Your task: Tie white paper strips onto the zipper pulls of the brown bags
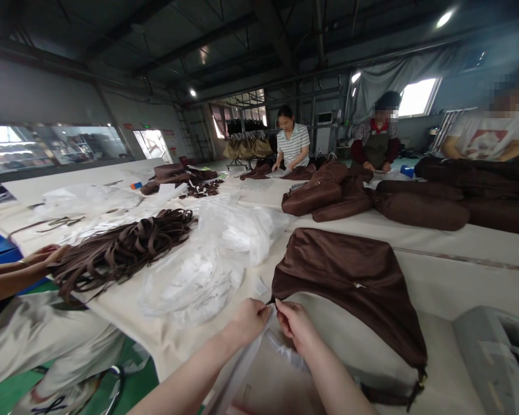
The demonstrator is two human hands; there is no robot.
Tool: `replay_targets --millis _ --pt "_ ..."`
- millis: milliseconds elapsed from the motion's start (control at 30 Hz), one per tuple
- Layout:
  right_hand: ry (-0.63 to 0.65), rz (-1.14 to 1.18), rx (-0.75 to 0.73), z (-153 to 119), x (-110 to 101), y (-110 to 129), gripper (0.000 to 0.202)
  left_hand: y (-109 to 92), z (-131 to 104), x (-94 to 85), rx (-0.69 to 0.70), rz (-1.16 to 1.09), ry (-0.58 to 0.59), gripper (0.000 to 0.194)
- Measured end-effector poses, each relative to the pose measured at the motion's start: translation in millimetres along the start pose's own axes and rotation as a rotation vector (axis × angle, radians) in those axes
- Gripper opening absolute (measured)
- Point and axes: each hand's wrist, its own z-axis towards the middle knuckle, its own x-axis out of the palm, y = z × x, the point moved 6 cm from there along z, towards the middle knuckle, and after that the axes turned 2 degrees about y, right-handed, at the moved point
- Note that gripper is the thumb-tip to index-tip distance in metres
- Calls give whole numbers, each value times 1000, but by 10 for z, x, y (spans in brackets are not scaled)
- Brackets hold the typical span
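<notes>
My two bare arms (pixel 203 366) came in closest, over a thin clear sheet of plastic (pixel 266 369) that lay at the front of the desk (pixel 441 288). My left fingers (pixel 263 313) were pinched tight on the top edge of that plastic. My right fingers (pixel 286 314) were closed too, right beside them, but I could not tell if they had plastic or cloth between them. As I judged it, the brown bag (pixel 337 259) was already made, for it looked whole. The bit at its near left corner seemed only part done. The plastic lay in front of the bag and did not cover its brown top, so that had not been done. The bag lay flat on the desk, just past my hands and off to my right. It was dark brown and a little shiny, with soft folds. A pale cloth part (pixel 354 331) curved along the side near me. A small metal bit (pixel 358 285) shone near the middle, and a metal clip (pixel 422 379) sat at the right corner. More brown bags (pixel 328 196) lay in a heap behind it.
</notes>
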Motion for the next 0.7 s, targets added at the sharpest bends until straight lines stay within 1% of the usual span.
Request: replay_targets --millis 100,167,267,367,467,600,700 --pt "-28 -64 -79 7 -36 27 44 -35 33 27 31 23 4 34" --pt "-33 -53 -96 3 -49 44 42 -53 26 27 72 -6 41 34" --pt "-2 8 -53 -9 -33 50 38 -29 -22 3 122 -112 145 36" --pt "43 44 8 -15 6 41 38 19 -80 -24 159 -228 259 39" --pt "65 25 6 -9 23 43 37 38 -108 -30 187 -275 322 38" --pt "52 -26 -28 8 0 36 34 20 -76 14 168 -260 341 35" --pt "15 -95 -50 24 -39 16 31 13 -11 30 135 -241 292 38"
